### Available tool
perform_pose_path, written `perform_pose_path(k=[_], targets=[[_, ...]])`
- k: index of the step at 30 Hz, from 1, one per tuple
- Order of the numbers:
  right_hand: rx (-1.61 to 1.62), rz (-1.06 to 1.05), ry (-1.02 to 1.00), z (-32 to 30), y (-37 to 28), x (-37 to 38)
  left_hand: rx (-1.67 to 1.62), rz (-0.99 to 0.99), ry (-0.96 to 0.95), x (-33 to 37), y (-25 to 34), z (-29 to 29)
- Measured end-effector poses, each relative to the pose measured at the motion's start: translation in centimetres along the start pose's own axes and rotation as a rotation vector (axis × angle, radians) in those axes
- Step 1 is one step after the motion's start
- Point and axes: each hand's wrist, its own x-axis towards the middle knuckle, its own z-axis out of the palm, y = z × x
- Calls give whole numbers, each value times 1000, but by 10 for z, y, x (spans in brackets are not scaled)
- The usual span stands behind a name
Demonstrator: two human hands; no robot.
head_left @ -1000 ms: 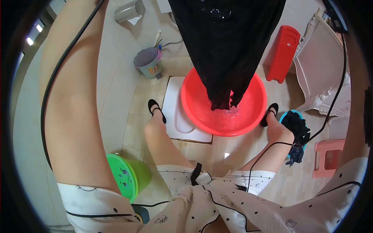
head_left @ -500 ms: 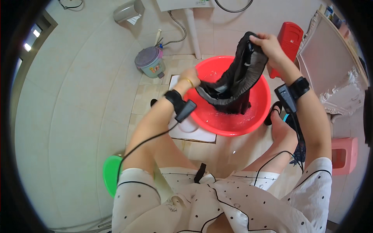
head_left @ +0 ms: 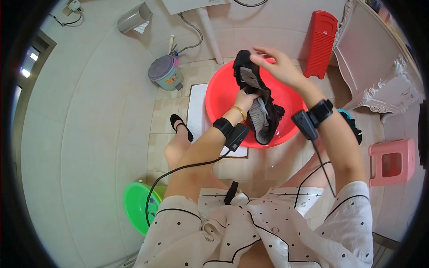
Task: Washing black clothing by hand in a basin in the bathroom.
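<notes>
Black garment (head_left: 259,120), gray inside showing, bunched over a red tub (head_left: 215,100), wearer's L hand (head_left: 246,99) clamped on its middle; R hand (head_left: 282,67), fingers spread, at its top end, tho on my remote feed I can't tell if the thumb touches. Around: lidded bin (head_left: 166,73), red ridged board (head_left: 321,44), pink stool (head_left: 380,154) far R, green bucket (head_left: 136,207) lower L.

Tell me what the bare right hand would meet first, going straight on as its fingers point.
Going leftward, the right hand would probably first meet the far end of the black, grey-lined fabric garment; the two overlap in view, but depth leaves contact unclear.
</notes>
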Motion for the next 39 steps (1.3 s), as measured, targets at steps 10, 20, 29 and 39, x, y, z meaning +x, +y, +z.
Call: perform_pose_path(k=[10, 20, 29, 39], targets=[[-138, 113, -61, 77, 90, -88, 456, -151, -47, 5, -27, -61], [-283, 711, 52, -51, 112, -80, 810, -404, 277, -8, 28, -137], [-401, 452, 102, -139, 13, 8, 484, -290, 336, 10, 194, -150], [-364, -20, 693, -295, -194, 115, 547, 471, 128, 41, 464, -100]])
